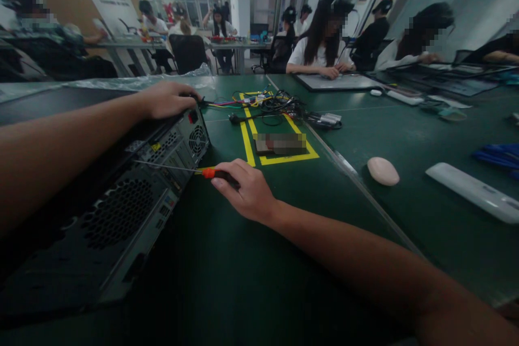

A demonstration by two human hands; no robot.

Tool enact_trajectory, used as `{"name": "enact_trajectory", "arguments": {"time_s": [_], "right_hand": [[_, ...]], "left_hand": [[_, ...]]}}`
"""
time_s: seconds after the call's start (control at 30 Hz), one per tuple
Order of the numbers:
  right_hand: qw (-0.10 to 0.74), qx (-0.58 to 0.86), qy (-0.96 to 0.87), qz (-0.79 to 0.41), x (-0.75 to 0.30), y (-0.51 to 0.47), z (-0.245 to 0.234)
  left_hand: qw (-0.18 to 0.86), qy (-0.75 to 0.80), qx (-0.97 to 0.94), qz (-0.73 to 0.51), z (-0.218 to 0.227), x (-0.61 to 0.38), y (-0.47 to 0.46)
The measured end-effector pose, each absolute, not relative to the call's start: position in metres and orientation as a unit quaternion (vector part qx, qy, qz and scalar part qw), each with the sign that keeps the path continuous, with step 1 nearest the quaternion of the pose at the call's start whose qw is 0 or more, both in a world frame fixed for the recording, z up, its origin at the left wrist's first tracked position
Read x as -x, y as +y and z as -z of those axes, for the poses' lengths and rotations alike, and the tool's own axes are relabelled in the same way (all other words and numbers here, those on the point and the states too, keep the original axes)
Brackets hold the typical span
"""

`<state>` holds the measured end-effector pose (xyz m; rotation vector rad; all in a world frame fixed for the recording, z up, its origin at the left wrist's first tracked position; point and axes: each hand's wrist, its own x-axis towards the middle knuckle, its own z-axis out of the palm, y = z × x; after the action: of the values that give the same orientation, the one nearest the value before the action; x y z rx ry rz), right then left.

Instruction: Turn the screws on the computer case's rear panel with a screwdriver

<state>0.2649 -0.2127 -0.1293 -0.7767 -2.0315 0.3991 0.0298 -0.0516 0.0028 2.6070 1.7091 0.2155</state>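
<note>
A dark computer case (133, 216) lies on its side at the left, its rear panel with vents and ports facing me. My left hand (170, 100) is closed over the case's top far corner, fingers bent at the edge, close to a bundle of thin coloured wires. In my right hand (247, 189) is a screwdriver (208, 173) with an orange and black handle, gripped by closed fingers. Its long thin shaft points left, and the tip is at the upper part of the rear panel. Whether the tip sits on a screw I cannot tell.
Tangled cables (284, 102) and a blurred-out dark flat object (279, 144) lie by yellow tape (290, 160) on the green table (332, 194). A pinkish rounded object (383, 171) and a white bar (472, 192) are at the right. Several people work beyond.
</note>
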Motion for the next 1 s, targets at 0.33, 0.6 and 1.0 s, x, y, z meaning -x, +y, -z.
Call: {"name": "enact_trajectory", "arguments": {"time_s": [0.33,0.6,1.0], "right_hand": [[0.484,0.315,-0.801,-0.159,-0.263,-0.208,0.131],[0.464,0.314,-0.815,-0.147,-0.264,-0.207,0.137],[0.467,0.314,-0.814,-0.147,-0.264,-0.208,0.139]], "left_hand": [[0.002,0.535,-0.842,-0.072,-0.001,-0.027,-0.047],[0.009,0.538,-0.84,-0.071,-0.003,-0.03,-0.052],[0.014,0.54,-0.839,-0.068,-0.002,-0.03,-0.051]]}}
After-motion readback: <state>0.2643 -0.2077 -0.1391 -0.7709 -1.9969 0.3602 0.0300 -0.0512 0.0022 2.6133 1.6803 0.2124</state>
